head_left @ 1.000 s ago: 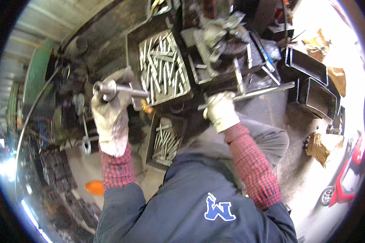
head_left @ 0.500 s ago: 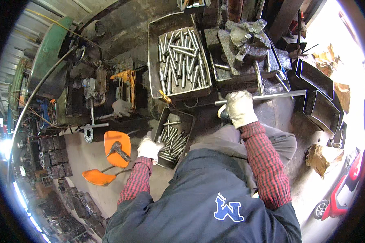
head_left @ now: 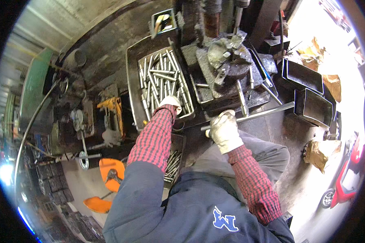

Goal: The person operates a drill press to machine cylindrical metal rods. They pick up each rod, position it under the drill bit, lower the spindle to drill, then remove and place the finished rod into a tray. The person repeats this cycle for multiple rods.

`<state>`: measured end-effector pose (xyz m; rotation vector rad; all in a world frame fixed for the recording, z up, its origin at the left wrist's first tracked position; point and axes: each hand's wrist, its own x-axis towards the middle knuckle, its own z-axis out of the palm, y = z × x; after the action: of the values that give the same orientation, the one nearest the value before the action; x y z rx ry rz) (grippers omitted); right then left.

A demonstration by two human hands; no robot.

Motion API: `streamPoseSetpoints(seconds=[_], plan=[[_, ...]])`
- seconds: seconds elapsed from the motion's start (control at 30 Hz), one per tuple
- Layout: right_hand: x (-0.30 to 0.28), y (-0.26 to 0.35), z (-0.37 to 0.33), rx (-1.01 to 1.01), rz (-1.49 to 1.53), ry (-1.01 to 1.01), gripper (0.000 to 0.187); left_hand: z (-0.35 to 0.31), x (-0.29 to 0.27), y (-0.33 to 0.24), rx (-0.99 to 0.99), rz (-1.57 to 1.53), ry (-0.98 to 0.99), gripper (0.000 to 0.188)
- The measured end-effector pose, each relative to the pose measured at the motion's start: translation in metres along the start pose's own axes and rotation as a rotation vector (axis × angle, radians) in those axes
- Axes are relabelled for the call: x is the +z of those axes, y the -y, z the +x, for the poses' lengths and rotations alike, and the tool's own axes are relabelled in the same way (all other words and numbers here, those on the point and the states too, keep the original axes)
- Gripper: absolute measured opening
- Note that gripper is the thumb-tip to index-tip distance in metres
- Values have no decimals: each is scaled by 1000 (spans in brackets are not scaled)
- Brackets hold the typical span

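Note:
My left hand (head_left: 172, 103), in a white work glove, reaches over the near end of a large metal bin (head_left: 130, 67) of loose steel pins (head_left: 158, 77). Its fingers are mostly hidden behind the wrist and sleeve. My right hand (head_left: 224, 128), gloved too, is closed round a long steel bar (head_left: 267, 111) near its left end; the bar slants up to the right. Beyond it a drill press table carries a greasy chuck-like fixture (head_left: 223, 54). A smaller dark bin (head_left: 181, 141) with more steel pins (head_left: 173, 165) sits below my left forearm, which partly covers it.
Dark angular metal trays (head_left: 314, 107) stand at the right, by a crumpled brown paper bag (head_left: 322, 154). An orange seat (head_left: 111, 174) is at the left, near a machine with a green housing (head_left: 38, 87). A red scooter (head_left: 346, 178) shows at far right.
My left hand has moved from the smaller bin up to the larger bin of pins. My right hand stays on the bar. The whole view has shifted and tilted somewhat.

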<state>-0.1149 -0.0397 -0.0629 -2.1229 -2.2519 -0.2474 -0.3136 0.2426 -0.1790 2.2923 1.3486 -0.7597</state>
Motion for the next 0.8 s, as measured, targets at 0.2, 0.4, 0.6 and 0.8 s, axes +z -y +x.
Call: streamPoseSetpoints(seconds=[0.2, 0.4, 0.6, 0.8], plan=[[-1, -3, 2, 21, 61, 56, 15, 76, 59, 45, 257, -61, 106, 28], [-66, -38, -9, 93, 629, -274, 25, -34, -18, 25, -66, -1014, -573, 29], [-120, -95, -25, 229, 562, -514, 52, -116, -171, -92, 589, -1505, -907, 36], [-107, -136, -51, 382, 361, -528, 59, -77, -246, -196, 539, -1054, -916, 23]])
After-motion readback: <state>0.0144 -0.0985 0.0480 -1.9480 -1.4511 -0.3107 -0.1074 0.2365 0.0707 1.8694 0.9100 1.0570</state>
